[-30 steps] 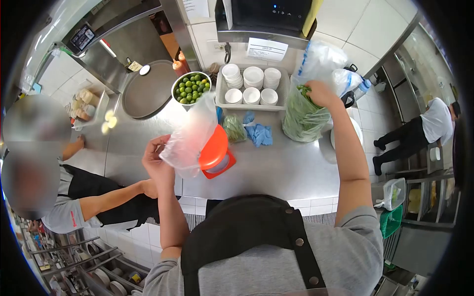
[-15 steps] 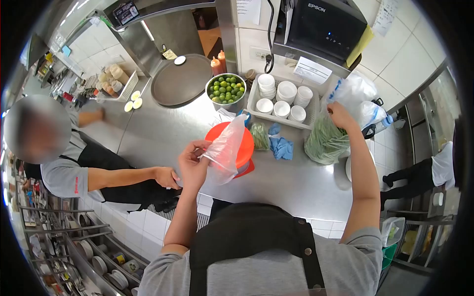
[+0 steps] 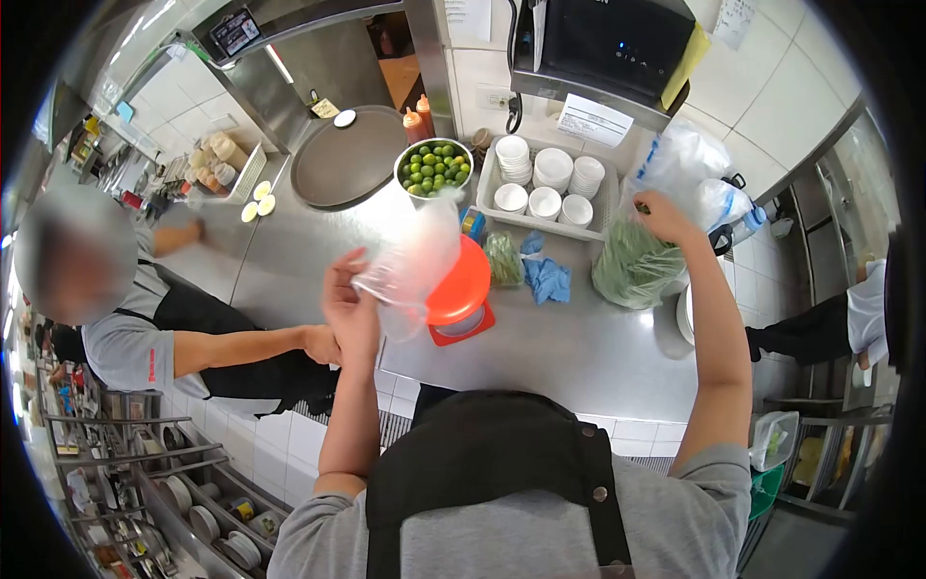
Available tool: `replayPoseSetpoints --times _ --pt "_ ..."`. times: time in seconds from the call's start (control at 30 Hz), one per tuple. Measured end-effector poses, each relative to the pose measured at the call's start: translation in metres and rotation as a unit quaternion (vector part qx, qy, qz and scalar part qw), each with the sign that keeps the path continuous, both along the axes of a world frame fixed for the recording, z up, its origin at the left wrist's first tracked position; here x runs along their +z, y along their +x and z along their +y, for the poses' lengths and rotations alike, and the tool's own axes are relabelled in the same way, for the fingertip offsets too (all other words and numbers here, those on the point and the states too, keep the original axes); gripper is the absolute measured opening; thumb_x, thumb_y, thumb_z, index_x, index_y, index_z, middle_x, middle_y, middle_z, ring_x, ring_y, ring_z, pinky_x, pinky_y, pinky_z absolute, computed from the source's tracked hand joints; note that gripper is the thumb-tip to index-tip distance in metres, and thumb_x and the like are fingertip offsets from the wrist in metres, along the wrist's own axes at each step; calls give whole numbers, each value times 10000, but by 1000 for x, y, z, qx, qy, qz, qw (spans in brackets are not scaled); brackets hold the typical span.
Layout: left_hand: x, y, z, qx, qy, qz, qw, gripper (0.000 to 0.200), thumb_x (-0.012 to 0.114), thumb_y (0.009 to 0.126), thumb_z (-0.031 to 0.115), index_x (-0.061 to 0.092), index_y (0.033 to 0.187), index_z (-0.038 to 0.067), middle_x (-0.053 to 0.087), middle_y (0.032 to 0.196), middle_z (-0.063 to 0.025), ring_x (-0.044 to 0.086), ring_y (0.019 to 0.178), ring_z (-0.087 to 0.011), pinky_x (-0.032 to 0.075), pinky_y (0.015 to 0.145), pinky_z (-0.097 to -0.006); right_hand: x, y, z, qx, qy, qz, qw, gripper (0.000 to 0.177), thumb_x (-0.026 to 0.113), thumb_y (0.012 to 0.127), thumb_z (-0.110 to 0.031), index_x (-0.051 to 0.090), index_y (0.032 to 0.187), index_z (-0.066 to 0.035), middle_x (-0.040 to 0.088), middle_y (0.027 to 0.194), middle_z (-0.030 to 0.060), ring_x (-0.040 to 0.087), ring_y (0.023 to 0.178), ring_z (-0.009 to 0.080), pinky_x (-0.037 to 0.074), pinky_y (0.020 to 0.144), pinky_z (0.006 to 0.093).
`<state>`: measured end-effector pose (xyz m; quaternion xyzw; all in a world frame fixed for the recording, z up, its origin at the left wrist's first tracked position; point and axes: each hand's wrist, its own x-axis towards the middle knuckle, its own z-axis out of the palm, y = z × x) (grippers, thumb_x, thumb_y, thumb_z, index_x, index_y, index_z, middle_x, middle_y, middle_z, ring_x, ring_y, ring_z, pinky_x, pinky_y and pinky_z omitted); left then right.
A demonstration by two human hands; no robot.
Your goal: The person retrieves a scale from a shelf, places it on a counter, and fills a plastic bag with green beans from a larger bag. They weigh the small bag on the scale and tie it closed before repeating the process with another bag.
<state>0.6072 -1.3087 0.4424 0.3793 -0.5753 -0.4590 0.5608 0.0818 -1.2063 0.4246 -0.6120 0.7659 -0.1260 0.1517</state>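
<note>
My left hand pinches the edge of a small clear plastic bag, which hangs to the right, partly in front of an orange-red kitchen scale. The scale's round orange-red pan sits above its base on the counter. At the right, my right hand is closed at the mouth of a larger clear bag of long thin greens. A bit of green shows at its fingertips, partly hidden by the fingers. A small bag of cut greens lies right of the scale.
A crumpled blue cloth lies on the steel counter. Behind stand a bowl of limes, a crate of white cups and a round brown tray. On the left, a co-worker's hand is close to my left forearm.
My left hand has moved left with the small plastic bag, showing more of the scale's base. My right hand stays at the bag of greens, its fingers slightly higher and further left.
</note>
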Motion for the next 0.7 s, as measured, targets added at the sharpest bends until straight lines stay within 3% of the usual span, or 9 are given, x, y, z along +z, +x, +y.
replayPoseSetpoints --times 0.1,0.2,0.3,0.37,0.47,0.57,0.63,0.7 --pt "16 9 -1 64 17 6 998 445 620 869 -92 557 1296 15 664 1033 -28 623 823 -70 454 585 -197 14 8 11 -27 4 81 996 481 730 860 -393 671 1085 28 652 1174 255 610 1078 437 487 950 482" --pt "16 10 0 81 11 39 996 461 625 890 -84 521 1327 23 621 992 -33 594 691 -52 444 558 -186 18 21 15 -90 82 151 981 624 792 787 -490 660 1079 45 643 1170 278 604 1091 441 489 946 492" --pt "11 15 3 48 9 21 999 460 597 893 -95 521 1331 21 648 1069 -66 605 729 -58 437 560 -198 17 20 19 -101 113 156 976 719 831 719 -541 652 1079 55 639 1153 291 601 1100 442 490 946 497" --pt "8 13 5 40 11 16 999 466 620 901 -83 510 1342 18 643 1064 -76 605 714 -61 449 569 -202 22 22 18 -98 138 140 975 754 848 683 -558 652 1080 53 642 1158 291 600 1108 448 492 948 498" --pt "7 11 9 29 23 13 999 504 652 907 -68 476 1371 17 635 1086 -91 633 753 -84 496 618 -212 -4 1 18 -53 67 154 984 788 866 656 -556 654 1105 56 638 1204 302 611 1125 446 498 953 494" --pt "8 9 9 15 26 26 999 574 667 906 -70 407 1411 14 595 1163 -130 670 850 -145 557 698 -243 26 21 9 -94 207 92 969 834 891 614 -549 656 1140 54 630 1239 302 614 1141 435 495 969 485" --pt "5 10 8 1 16 15 1000 644 655 910 -82 336 1459 25 535 1266 -173 666 980 -196 585 785 -275 33 32 9 -103 206 99 968 854 897 603 -539 650 1166 53 630 1252 296 617 1143 433 493 979 477" --pt "2 11 6 -5 -11 17 1000 589 637 920 -89 348 1419 32 495 1332 -194 663 985 -194 586 792 -278 37 37 10 -102 198 96 970 879 905 589 -523 636 1195 54 628 1263 289 613 1155 430 491 993 470"
